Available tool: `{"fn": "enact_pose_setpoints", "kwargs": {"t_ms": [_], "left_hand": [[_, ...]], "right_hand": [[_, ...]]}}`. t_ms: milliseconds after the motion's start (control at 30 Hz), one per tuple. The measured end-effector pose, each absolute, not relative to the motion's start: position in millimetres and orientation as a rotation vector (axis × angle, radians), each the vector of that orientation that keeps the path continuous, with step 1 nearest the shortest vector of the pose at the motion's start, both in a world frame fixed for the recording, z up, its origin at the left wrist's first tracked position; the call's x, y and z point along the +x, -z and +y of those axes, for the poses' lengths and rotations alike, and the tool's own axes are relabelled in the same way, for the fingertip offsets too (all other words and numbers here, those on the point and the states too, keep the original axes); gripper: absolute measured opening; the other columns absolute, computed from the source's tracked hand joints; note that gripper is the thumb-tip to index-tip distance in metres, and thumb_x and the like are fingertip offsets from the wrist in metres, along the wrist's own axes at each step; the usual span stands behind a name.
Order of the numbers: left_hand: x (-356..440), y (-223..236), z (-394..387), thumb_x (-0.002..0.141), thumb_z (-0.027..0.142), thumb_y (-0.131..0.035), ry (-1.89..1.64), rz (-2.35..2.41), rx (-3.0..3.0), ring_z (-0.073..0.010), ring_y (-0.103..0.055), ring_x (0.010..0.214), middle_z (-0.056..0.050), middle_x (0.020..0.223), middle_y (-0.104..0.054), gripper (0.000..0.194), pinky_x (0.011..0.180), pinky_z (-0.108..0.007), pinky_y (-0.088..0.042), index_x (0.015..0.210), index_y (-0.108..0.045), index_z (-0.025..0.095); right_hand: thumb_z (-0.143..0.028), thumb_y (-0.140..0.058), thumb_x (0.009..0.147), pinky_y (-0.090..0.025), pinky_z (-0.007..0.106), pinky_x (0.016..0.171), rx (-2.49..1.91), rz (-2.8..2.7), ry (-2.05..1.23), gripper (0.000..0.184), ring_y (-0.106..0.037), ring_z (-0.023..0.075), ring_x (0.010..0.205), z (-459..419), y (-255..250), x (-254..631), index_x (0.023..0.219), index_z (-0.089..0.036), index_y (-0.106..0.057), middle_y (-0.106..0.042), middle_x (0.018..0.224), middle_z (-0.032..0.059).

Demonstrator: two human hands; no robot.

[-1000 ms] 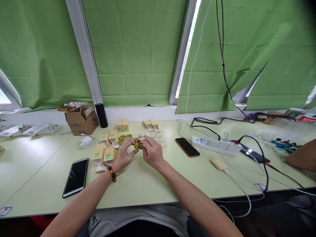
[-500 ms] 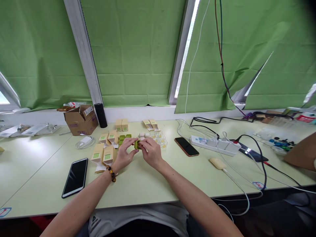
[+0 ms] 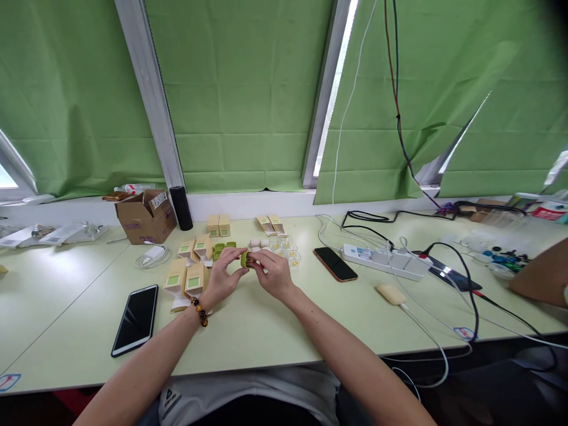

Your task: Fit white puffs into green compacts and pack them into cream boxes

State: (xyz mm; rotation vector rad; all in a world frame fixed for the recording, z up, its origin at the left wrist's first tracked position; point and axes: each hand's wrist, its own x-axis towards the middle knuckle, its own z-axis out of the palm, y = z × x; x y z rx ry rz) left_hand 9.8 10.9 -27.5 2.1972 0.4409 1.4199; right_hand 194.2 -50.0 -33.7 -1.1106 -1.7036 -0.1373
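Observation:
Both my hands meet over the middle of the pale green table [image 3: 248, 331]. My left hand [image 3: 223, 276], with a bead bracelet at its wrist, and my right hand [image 3: 274, 274] pinch a small olive-green round cap [image 3: 245, 258] between their fingertips. Just left of them lie several small tan cartons with green labels [image 3: 186, 280]. Behind the hands sit more green caps [image 3: 220, 248], clear little jars [image 3: 288, 249] and small white pieces [image 3: 259, 242].
A black phone [image 3: 135, 319] lies at the left front, another phone [image 3: 335, 264] to the right. A white power strip [image 3: 385, 260] with cables, a cream-coloured mouse [image 3: 391, 293], a cardboard box [image 3: 145, 216] and a black cylinder [image 3: 181, 208] stand around. Another person's arm [image 3: 539, 278] shows at the right edge.
My hands stay together on the green cap, with only small finger shifts turning it. The other person's arm at the right edge has moved slightly.

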Motion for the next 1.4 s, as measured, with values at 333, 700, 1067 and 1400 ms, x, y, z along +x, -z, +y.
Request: {"fn": "enact_pose_setpoints", "kwargs": {"t_ms": [333,700,1067,1400], "left_hand": [[6.9,26.0,12.8,0.089,0.024,-0.075,-1.547,0.593,2.204,-0.0284,-0.061,0.119,-0.009,0.122,-0.070,0.045,0.101,-0.047,-0.054,0.133,-0.069,0.028],[6.5,17.1,0.3,0.095,0.023,-0.066,-1.533,0.600,2.228,-0.0262,-0.060,0.114,-0.010,0.124,-0.069,0.044,0.096,-0.043,-0.052,0.138,-0.059,0.025],[12.4,24.1,6.7,0.095,0.025,-0.064,-1.520,0.740,2.286,-0.0244,-0.058,0.093,-0.005,0.088,-0.069,0.006,0.081,-0.038,-0.048,0.089,-0.066,0.022],[14.3,27.8,10.4,0.094,0.025,-0.061,-1.444,0.814,2.199,-0.0213,-0.059,0.087,-0.005,0.085,-0.067,0.011,0.075,-0.033,-0.047,0.085,-0.066,0.021]], "right_hand": [[-0.033,-0.071,0.091,-0.063,0.052,0.091,-1.000,-1.638,-0.042,0.047,-0.061,0.0360,0.131,-58.8,26.4,195.1,0.138,-0.033,-0.065,-0.066,0.141,0.0117],[-0.017,-0.074,0.079,-0.062,0.038,0.093,-0.874,-1.301,-0.605,0.040,-0.069,0.0213,0.109,-50.2,28.4,180.3,0.117,-0.028,-0.068,-0.070,0.121,0.0051],[-0.020,-0.075,0.078,-0.066,0.035,0.089,-0.856,-1.214,-0.635,0.039,-0.070,0.0210,0.112,-46.9,44.1,171.5,0.115,-0.027,-0.065,-0.068,0.126,0.0059],[-0.017,-0.070,0.084,-0.066,0.041,0.095,-0.864,-1.349,-0.429,0.037,-0.070,0.0232,0.115,-43.2,51.1,171.7,0.118,-0.027,-0.064,-0.067,0.125,0.0069]]}}
